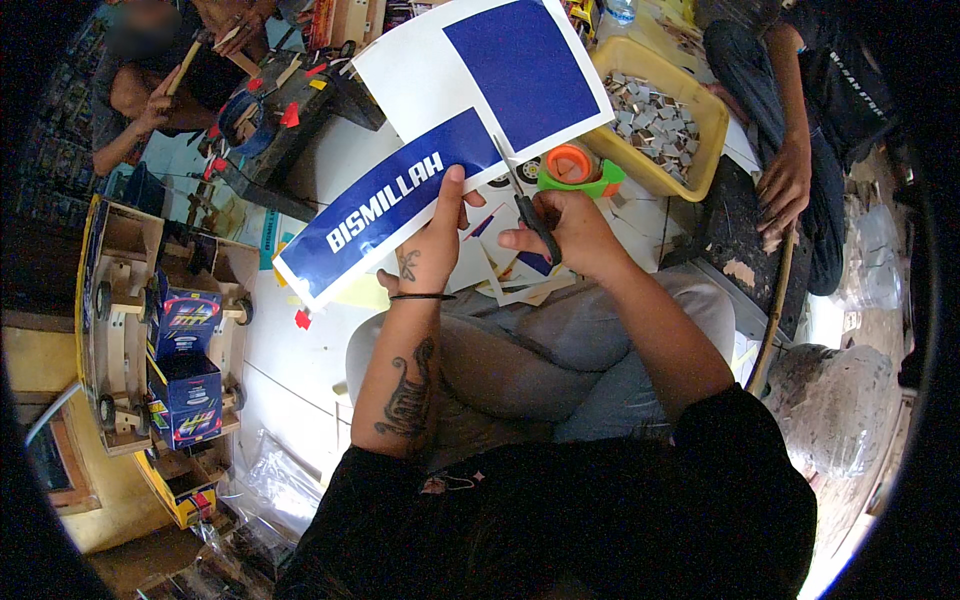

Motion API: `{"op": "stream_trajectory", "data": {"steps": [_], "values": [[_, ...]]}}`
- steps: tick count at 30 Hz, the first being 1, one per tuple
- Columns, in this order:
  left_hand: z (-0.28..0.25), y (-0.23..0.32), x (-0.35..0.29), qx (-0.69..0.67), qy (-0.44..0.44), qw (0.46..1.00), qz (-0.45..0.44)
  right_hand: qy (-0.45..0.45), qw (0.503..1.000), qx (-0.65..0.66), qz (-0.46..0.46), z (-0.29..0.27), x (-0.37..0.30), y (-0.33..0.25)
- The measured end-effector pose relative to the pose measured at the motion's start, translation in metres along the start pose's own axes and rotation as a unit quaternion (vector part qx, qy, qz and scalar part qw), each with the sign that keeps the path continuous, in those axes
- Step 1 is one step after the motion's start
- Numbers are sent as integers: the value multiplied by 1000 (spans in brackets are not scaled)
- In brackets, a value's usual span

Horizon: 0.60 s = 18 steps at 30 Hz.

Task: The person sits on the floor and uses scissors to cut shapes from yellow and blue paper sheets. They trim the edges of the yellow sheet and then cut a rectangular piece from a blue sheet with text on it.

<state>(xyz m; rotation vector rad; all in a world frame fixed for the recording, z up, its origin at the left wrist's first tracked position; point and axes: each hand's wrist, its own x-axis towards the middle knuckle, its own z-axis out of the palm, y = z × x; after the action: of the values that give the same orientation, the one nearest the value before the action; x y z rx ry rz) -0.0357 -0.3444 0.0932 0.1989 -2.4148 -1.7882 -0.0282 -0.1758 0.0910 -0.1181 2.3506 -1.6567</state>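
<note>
My left hand (437,235) pinches the lower edge of a white sheet (410,85) printed with blue panels, thumb on top. One panel is a long blue strip (385,195) with white lettering; another is a blue rectangle (525,75). My right hand (578,235) is closed around the dark handles of a pair of scissors (527,208). Their blades point up and meet the sheet between the strip and the rectangle. Beneath, by my crossed legs, lie paper offcuts (515,280) with blue and white parts.
Wooden toy trucks (185,310) stand at the left. A yellow basin (712,150) of small grey-and-brown pieces sits at the upper right, near an orange-and-green tape dispenser (572,168). Co-workers sit upper left, one hand (155,108) gripping a tool handle, and at right, near a black board (735,225).
</note>
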Motion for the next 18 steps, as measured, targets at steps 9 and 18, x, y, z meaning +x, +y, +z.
{"op": "stream_trajectory", "data": {"steps": [9,18], "values": [[3,1,-1,-33,15,999,3,-2,999,-36,1,-3,-2,-5],[1,0,-1,1,-5,1000,-2,1,1000,-3,-7,-2,-2,-4]]}}
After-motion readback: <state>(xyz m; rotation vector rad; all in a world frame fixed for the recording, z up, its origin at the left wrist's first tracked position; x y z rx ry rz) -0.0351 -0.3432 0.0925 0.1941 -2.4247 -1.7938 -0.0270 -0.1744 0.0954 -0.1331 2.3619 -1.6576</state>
